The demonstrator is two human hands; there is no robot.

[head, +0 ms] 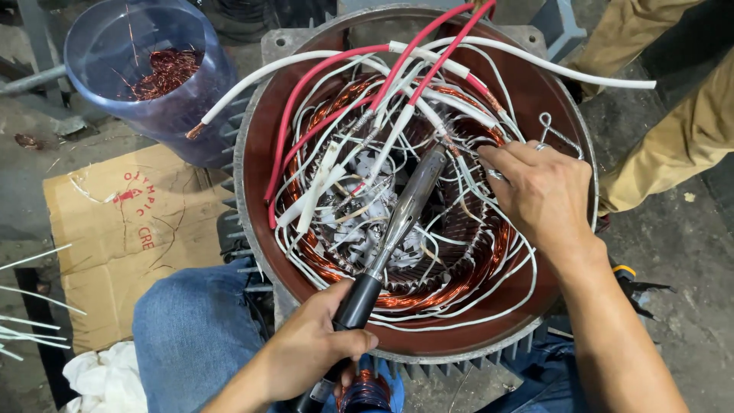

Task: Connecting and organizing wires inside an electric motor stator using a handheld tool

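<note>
A: Our left hand (pixel 310 356) is wrapped around the black handle of the long metal soldering iron (pixel 397 222), over the round motor stator with copper windings (pixel 329 252).

B: Yes, and our right hand (pixel 543 191) pinches thin white wires (pixel 489 172) at the stator's right side.

Much tucked away or cut off

The tool's (pixel 397 222) handle end runs off the bottom edge beyond the left hand (pixel 313 348); its tip vanishes among the wires (pixel 359 153). The right hand's (pixel 539 191) fingertips are buried there too. A bystander's legs (pixel 673 115) are cropped.
</note>
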